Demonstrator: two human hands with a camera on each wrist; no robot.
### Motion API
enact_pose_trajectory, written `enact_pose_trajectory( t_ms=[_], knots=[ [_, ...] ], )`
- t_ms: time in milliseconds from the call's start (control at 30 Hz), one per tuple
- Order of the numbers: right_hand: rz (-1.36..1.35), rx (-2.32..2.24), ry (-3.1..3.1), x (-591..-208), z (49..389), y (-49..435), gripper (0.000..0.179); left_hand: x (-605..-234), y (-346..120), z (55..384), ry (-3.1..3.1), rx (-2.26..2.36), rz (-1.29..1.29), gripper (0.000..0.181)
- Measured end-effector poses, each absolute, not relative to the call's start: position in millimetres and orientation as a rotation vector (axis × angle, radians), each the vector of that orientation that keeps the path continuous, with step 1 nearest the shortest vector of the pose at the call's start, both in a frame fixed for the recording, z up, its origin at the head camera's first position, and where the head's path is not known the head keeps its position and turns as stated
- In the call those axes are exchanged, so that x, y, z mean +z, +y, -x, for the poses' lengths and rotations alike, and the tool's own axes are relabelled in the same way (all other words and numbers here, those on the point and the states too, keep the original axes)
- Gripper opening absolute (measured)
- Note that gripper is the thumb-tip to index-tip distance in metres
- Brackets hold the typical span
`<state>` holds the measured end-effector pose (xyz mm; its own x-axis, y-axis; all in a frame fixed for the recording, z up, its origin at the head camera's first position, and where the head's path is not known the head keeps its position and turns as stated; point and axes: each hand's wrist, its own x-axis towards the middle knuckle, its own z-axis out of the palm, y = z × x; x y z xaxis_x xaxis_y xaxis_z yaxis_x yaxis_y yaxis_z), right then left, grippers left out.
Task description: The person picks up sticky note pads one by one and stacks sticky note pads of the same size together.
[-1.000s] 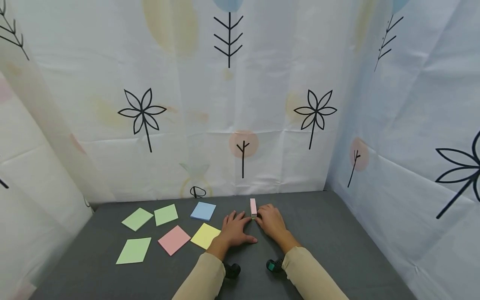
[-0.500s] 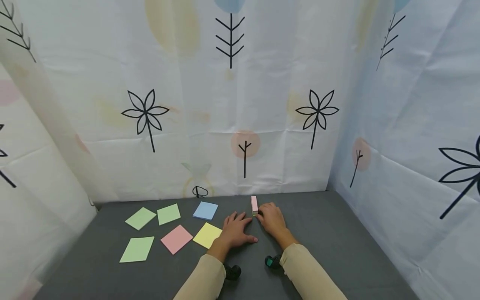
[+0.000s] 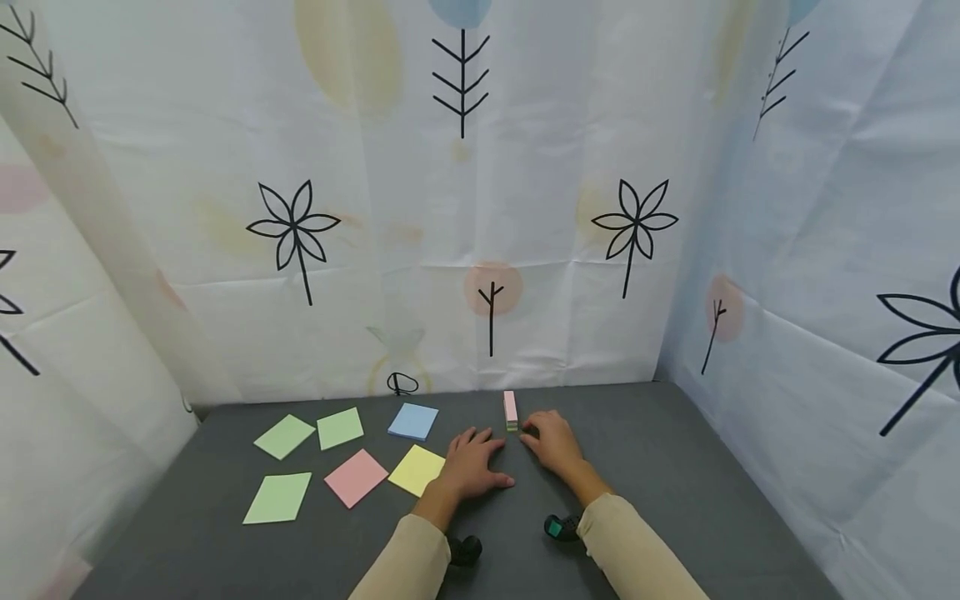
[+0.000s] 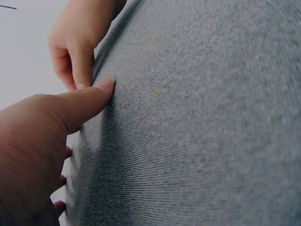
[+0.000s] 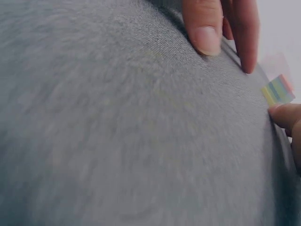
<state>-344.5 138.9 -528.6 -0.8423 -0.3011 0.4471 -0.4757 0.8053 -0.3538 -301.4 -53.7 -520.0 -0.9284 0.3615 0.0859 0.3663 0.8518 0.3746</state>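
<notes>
A narrow stack of sticky notes (image 3: 511,410), pink on top with yellow, blue and green layers (image 5: 278,90) below, stands near the table's back edge. My right hand (image 3: 553,442) is just right of it, fingers loosely bent and holding nothing. A small gap separates them in the head view. My left hand (image 3: 472,463) rests on the table left of and nearer than the stack, fingers spread, thumb (image 4: 89,101) stretched out. Beside its wrist lies a yellow square note (image 3: 417,471), partly covered by the hand.
On the grey table (image 3: 645,467), to the left, lie a pink note (image 3: 356,478), a blue pad (image 3: 413,422) and green notes (image 3: 277,498), (image 3: 284,437), (image 3: 341,428). White patterned curtains (image 3: 547,250) rise behind and at both sides.
My right hand has drawn back to the right from the narrow stack, leaving a gap. My left hand stays in place. The head view has shifted slightly.
</notes>
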Motion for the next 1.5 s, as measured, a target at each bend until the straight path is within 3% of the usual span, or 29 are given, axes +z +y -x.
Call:
enact_pose_trajectory(
  t_ms=[733, 1100, 1500],
  knots=[
    [-0.673, 0.837, -2.598, -531, 298, 144, 0.015, -518, -70, 260, -2.732, -0.616, 0.653, 0.036],
    [-0.716, 1.030, -2.594, -523, 283, 122, 0.020, -517, -90, 239, -2.555, -0.988, 0.421, 0.029],
    [-0.806, 1.096, -2.620, -522, 279, 89, 0.028, -516, -120, 219, -2.593, -0.881, 0.149, 0.027]
  ],
)
